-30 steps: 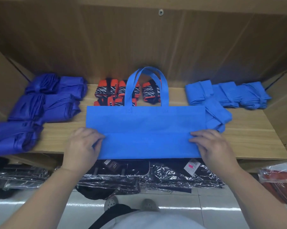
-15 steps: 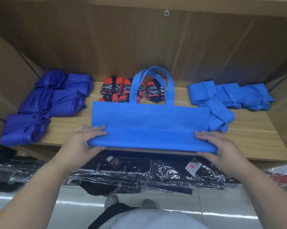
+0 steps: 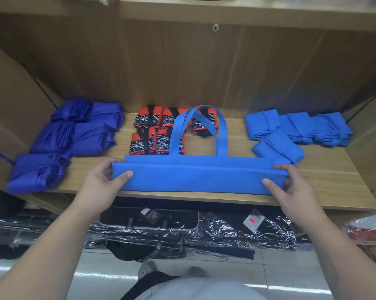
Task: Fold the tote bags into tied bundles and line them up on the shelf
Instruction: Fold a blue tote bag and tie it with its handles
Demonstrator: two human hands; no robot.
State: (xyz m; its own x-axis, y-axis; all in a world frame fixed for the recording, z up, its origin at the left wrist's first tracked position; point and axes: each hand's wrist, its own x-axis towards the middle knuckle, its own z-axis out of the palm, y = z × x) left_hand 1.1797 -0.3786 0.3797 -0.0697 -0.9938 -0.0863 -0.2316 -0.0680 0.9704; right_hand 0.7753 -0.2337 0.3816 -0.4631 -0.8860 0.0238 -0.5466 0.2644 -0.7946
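A light blue tote bag [image 3: 200, 176] lies folded into a long flat strip along the front of the wooden shelf [image 3: 334, 180], its two handles looping toward the back. My left hand [image 3: 100, 182] grips the strip's left end, thumb on top and fingers behind. My right hand [image 3: 290, 185] grips the right end the same way. Tied light blue bundles [image 3: 299, 131] lie at the back right, one of them just behind the strip's right end.
Dark blue bundles [image 3: 63, 144] fill the shelf's left side. Orange and black patterned bundles [image 3: 159, 131] sit at the back middle, partly behind the handles. Plastic-wrapped dark goods [image 3: 182, 232] lie on the level below. Wooden side walls close the shelf in.
The bag's lower part has been folded up once more, so the wide panel is now a narrow strip. Both hands moved up and back with the fold, holding its ends.
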